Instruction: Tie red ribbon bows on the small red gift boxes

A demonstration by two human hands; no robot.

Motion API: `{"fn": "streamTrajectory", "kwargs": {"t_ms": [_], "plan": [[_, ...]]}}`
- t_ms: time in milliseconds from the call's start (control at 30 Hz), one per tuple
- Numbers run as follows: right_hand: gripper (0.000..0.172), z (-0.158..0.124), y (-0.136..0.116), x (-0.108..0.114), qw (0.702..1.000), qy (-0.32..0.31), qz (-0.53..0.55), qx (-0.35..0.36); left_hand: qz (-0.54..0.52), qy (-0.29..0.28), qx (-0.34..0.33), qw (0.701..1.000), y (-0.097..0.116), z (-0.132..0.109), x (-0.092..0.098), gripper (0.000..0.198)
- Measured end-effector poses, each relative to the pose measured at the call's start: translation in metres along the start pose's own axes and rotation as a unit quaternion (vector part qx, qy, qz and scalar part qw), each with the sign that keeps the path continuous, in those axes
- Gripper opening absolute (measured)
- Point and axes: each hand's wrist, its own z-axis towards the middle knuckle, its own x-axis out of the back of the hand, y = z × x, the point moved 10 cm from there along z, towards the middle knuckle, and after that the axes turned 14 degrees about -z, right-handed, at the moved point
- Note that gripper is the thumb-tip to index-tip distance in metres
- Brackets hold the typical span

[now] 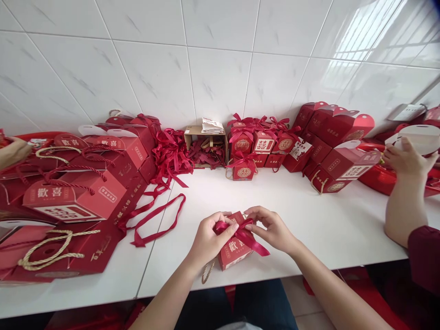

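A small red gift box point(233, 253) with pale lettering lies tilted on the white table near its front edge. Across its top runs a dark red ribbon point(252, 243), looped into a bow. My left hand point(215, 236) pinches the ribbon's left loop between thumb and fingers, against the box. On the other side, my right hand point(271, 227) has its thumb and fingertips closed on the ribbon near the knot. A twisted beige cord handle point(207, 271) hangs out at the box's lower left.
Red boxes point(68, 195) pile up at left beside loose ribbons point(172, 153). Along the wall stand a carton point(225, 149), bowed boxes point(243, 172) and stacked boxes point(330, 156). Another person's hand point(409, 158) is over a red basin point(373, 176) at right; another hand point(12, 153) shows far left.
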Motion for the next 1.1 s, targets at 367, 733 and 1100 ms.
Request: {"fn": "streamTrajectory", "kwargs": {"t_ms": [367, 733, 1100], "plan": [[0.018, 0.0, -0.001, -0.003, 0.997, -0.011, 0.077, -0.025, -0.02, 0.011, 0.036, 0.999, -0.006, -0.001, 0.004, 0.016], [0.018, -0.007, 0.017, -0.001, 0.982, 0.035, 0.17, -0.071, -0.012, 0.008, 0.041, 0.999, -0.011, -0.001, 0.005, 0.017], [0.022, -0.01, 0.021, 0.004, 0.977, 0.081, 0.182, -0.08, 0.007, 0.0, 0.032, 0.999, -0.011, 0.001, 0.006, 0.016]]}}
